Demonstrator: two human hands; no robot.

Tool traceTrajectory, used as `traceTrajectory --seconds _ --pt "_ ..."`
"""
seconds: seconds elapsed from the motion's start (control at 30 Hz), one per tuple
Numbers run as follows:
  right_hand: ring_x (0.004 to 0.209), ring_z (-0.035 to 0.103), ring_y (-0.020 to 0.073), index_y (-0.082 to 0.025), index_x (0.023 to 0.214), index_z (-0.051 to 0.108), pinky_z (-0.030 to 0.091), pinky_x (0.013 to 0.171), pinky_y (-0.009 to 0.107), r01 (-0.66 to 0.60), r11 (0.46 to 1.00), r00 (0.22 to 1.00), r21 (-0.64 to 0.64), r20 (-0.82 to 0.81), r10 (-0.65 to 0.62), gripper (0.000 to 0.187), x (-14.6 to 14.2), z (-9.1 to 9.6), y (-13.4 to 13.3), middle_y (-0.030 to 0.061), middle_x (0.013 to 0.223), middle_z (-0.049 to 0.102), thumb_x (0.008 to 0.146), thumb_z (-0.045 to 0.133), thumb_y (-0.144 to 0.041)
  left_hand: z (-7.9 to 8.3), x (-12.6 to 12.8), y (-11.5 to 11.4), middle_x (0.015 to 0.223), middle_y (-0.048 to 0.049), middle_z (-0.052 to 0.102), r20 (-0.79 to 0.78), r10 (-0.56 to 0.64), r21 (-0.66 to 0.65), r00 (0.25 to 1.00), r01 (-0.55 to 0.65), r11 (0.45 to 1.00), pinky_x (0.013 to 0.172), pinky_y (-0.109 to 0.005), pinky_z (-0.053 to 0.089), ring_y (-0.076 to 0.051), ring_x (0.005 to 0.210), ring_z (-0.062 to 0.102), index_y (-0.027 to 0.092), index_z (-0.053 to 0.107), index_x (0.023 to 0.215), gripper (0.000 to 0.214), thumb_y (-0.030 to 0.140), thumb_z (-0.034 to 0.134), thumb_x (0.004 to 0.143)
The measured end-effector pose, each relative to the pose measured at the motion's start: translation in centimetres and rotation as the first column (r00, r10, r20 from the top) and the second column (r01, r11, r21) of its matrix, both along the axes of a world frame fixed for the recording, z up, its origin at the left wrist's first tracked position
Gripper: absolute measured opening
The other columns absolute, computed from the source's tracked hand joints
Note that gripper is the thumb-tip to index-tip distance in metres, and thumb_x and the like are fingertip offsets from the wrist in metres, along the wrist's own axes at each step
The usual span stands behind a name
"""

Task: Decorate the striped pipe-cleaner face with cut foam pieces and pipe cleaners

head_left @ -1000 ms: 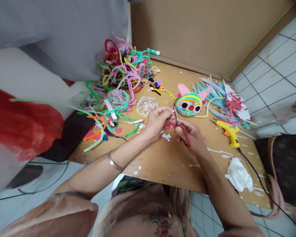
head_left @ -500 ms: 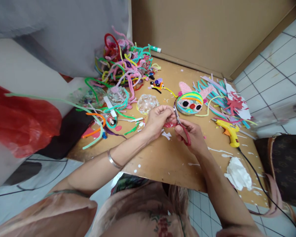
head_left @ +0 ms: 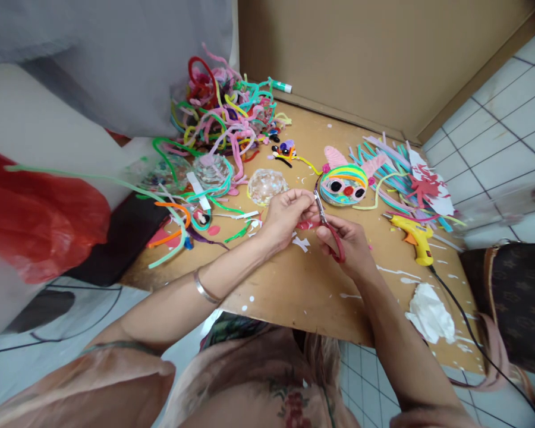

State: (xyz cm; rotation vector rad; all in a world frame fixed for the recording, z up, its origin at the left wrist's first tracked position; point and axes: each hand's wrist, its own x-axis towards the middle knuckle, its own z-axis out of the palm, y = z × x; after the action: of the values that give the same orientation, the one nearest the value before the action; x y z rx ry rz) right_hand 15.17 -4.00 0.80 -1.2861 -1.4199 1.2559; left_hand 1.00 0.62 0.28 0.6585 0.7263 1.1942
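My right hand [head_left: 345, 241] grips a pair of scissors [head_left: 337, 245] by the red handles, the blades pointing up and to the left. Just left of the blades, my left hand [head_left: 292, 215] is closed in a pinch; what sits between its fingertips is too small to make out. Beyond the scissors lies a round face ornament [head_left: 344, 185] wrapped in coloured pipe cleaners, with pink ears, black eyes and a red nose. A clear bumpy dome [head_left: 267, 186] rests behind my left hand. White paper scraps [head_left: 301, 243] lie below my fingers.
A tangled heap of pipe cleaners [head_left: 223, 113] fills the back left. More straight pipe cleaners [head_left: 390, 172] lie at the right, near a yellow glue gun [head_left: 417, 238] with its cord. Crumpled tissue [head_left: 430, 313] and a brown bag [head_left: 512, 303] are at the right edge.
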Motion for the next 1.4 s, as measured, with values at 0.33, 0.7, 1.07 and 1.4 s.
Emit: traceTrajectory --seconds 0.33,0.7,1.07,1.4 --pt "0.047 0.045 0.0067 -0.018 0.096 0.07 0.032 0.042 0.02 0.013 1.0 1.0 -0.015 -0.006 -0.013 0.054 -0.05 -0.12 -0.09 -0.0055 0.058 0.052 0.067 0.08 -0.062 0.68 -0.04 -0.24 0.059 0.0028 0.061 0.002 -0.011 -0.037 1.0 0.012 0.999 0.063 -0.019 0.052 -0.006 0.054 0.058 0.014 0.058 0.069 0.011 0.015 0.065 0.076" --pt "0.045 0.044 0.0072 -0.017 0.093 0.07 0.034 0.043 0.021 0.018 1.0 1.0 -0.02 0.008 -0.018 0.052 0.05 -0.29 0.06 -0.0059 0.056 0.051 0.068 0.079 -0.062 0.57 -0.07 -0.19 0.06 0.0027 0.06 -0.018 -0.033 -0.014 0.999 0.033 0.999 0.06 -0.019 0.05 -0.005 0.051 0.056 0.013 0.058 0.066 0.016 0.018 0.071 0.075" --pt "0.043 0.042 0.0061 -0.016 0.091 0.07 0.032 0.041 0.02 0.014 1.0 1.0 -0.001 0.01 -0.014 0.049 0.03 -0.33 0.13 -0.0066 0.054 0.05 0.069 0.08 -0.058 0.37 0.0 -0.08 0.06 0.0026 0.059 -0.014 -0.03 0.002 0.999 0.03 1.0 0.059 -0.019 0.048 -0.005 0.051 0.056 0.013 0.058 0.066 0.013 0.015 0.067 0.076" --pt "0.041 0.041 0.006 -0.018 0.088 0.07 0.032 0.039 0.02 0.022 1.0 1.0 -0.015 0.021 -0.022 0.048 0.0 -0.16 0.14 -0.007 0.052 0.049 0.066 0.081 -0.059 0.42 0.03 -0.12 0.059 0.0027 0.059 -0.018 -0.024 -0.006 1.0 0.024 1.0 0.059 -0.019 0.048 -0.005 0.05 0.055 0.014 0.058 0.064 0.015 0.013 0.066 0.077"
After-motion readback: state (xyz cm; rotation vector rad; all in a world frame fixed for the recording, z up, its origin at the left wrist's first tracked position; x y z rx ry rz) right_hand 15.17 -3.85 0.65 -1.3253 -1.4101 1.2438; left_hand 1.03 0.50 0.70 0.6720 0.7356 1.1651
